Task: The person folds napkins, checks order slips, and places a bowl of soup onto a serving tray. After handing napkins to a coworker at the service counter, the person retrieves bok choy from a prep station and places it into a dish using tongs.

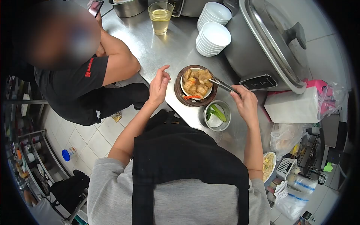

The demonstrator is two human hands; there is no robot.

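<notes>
A white bowl of browned, saucy food pieces (195,85) sits in a round dark wooden holder (180,96) on the steel counter. My right hand (245,105) is closed on metal tongs (225,85), whose tips touch a piece at the bowl's upper right edge. Red strips lie at the front of the food. Just left of the holder, my left hand (160,87) hovers with fingers loosely bent and apart, holding nothing. Below the tongs stands a round metal container (207,119) with green leaves (217,113) and something white inside.
Behind are stacked white bowls (213,35), a glass of pale yellow drink (160,20) and a large lidded cooker (255,48). A plate of food (269,165) is at the right. Another person (82,75) leans at the counter on the left, phone in hand.
</notes>
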